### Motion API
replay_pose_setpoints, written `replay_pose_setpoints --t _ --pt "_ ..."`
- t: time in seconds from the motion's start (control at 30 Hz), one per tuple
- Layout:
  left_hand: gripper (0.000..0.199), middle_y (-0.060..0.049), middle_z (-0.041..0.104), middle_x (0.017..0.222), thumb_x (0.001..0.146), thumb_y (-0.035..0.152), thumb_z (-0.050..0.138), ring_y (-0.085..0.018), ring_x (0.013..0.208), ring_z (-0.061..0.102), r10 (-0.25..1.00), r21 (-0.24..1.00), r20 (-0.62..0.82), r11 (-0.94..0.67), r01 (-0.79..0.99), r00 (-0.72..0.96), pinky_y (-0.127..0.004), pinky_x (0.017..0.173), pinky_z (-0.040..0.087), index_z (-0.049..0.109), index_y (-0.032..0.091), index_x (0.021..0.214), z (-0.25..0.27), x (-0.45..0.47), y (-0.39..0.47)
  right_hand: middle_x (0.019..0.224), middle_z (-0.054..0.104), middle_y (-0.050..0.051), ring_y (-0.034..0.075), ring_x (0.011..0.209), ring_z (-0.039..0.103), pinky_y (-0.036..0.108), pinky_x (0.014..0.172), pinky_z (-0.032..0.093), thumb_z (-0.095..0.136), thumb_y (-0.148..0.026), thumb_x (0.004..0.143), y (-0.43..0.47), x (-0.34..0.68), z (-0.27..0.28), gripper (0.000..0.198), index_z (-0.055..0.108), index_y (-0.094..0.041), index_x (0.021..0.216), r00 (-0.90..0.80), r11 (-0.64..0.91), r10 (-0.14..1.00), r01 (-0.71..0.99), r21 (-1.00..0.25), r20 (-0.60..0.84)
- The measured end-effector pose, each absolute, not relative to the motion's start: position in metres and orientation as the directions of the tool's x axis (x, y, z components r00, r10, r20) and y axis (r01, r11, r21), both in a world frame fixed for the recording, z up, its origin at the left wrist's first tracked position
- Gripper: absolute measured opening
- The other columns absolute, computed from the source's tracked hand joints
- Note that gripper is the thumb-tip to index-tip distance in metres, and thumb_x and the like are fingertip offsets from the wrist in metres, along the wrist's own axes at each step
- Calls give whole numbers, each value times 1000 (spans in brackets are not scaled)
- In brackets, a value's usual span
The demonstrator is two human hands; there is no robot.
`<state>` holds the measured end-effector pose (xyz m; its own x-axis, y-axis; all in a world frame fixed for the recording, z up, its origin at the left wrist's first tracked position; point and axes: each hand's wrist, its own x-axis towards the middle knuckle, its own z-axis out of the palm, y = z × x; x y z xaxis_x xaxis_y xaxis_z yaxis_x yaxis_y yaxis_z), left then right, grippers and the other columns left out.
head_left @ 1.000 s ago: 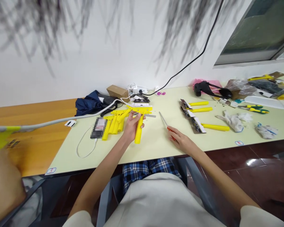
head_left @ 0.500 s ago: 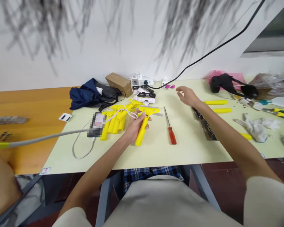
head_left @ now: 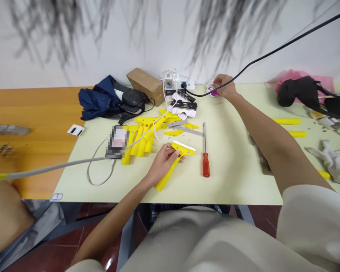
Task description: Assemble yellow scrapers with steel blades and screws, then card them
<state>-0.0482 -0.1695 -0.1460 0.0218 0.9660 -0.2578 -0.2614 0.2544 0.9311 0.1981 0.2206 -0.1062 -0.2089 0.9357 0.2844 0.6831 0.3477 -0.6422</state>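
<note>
Left hand [head_left: 163, 161] grasps a yellow scraper [head_left: 170, 172] near the worktop's [head_left: 238, 185] front edge. Right hand [head_left: 226, 87] is at a purple item [head_left: 213, 91] by the rear edge; grip cannot be determined. Red-handled screwdriver [head_left: 206, 165] lies beside the scraper.

Tabletop [head_left: 232, 166] lies open between screwdriver [head_left: 206, 166] and right arm [head_left: 266, 128], black cable [head_left: 200, 95] spanning behind.

The right hand [head_left: 226, 87] has let go of the red screwdriver [head_left: 205, 164], now lying just right of the left fingers [head_left: 171, 156]. It has reached out; a purple object [head_left: 212, 91] sits at its fingertips [head_left: 217, 81], contact unclear. The yellow scraper [head_left: 172, 171] in the left fingers leans further, uncovering flat yellow pieces [head_left: 174, 133] beyond them.
</note>
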Motion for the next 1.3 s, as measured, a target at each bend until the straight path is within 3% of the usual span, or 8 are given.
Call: replay_pose_setpoints --t 0.2,0.4,0.57,0.73,0.83,0.93,1.03,1.3 --pt "63 -13 70 127 103 43 77 -28 117 71 998 953 3 16 301 -64 -50 112 58 52 22 157 -163 -55 -181 108 74 4 4 87 59 17 86 50 69 -3 105 178 220 -96 34 47 -23 88 50 159 972 581 -798 230" --pt "67 -19 57 145 108 40 70 -30 130 64 984 750 169 -94 655 -52 -54 118 55 45 21 167 -168 -61 -193 74 62 -4 7 64 62 23 69 54 67 0 105 50 281 -97 30 51 -22 92 86 14 995 455 -890 59" --pt "56 -22 59 144 106 41 76 -37 135 60 929 544 371 -207 813 -12 -60 119 51 58 18 153 -153 -55 -207 86 72 0 13 72 68 26 67 60 91 -32 97 -95 288 -99 25 68 -21 98 -161 46 987 157 -986 21" --pt "42 -7 71 104 101 37 86 -20 92 68 859 642 508 -427 637 63 -35 86 62 65 22 134 -122 -22 -243 94 74 3 15 73 69 28 64 59 83 -41 105 -178 244 -106 25 67 -22 104 -255 -18 966 51 -999 -30" --pt "68 -10 73 111 88 50 96 -22 96 71 813 637 577 -507 582 77 -35 84 64 65 21 142 -116 -2 -260 97 72 2 15 75 68 30 69 60 83 -40 106 -200 216 -112 25 65 -23 105 -301 -55 953 -21 -998 -47" --pt "47 -11 73 115 96 30 90 -22 102 72 796 611 604 -495 618 40 -34 85 64 72 24 139 -119 3 -266 98 70 2 15 83 68 30 76 60 86 -36 104 -209 200 -115 25 65 -23 102 -326 -36 945 -82 -996 -8" --pt "31 -7 74 112 101 12 80 -16 94 72 831 699 555 -435 568 -46 -29 80 61 79 26 129 -121 -2 -267 98 71 1 15 86 68 29 77 58 89 -34 101 -212 196 -117 25 67 -23 108 -357 -48 934 -122 -991 -2" --pt "10 -10 78 108 110 27 70 -18 91 75 941 959 254 -216 183 -222 -28 70 60 79 21 111 -129 -10 -279 102 77 3 14 77 71 27 66 61 82 -33 108 -211 204 -115 16 76 -24 121 -390 -140 920 -221 -965 -44"
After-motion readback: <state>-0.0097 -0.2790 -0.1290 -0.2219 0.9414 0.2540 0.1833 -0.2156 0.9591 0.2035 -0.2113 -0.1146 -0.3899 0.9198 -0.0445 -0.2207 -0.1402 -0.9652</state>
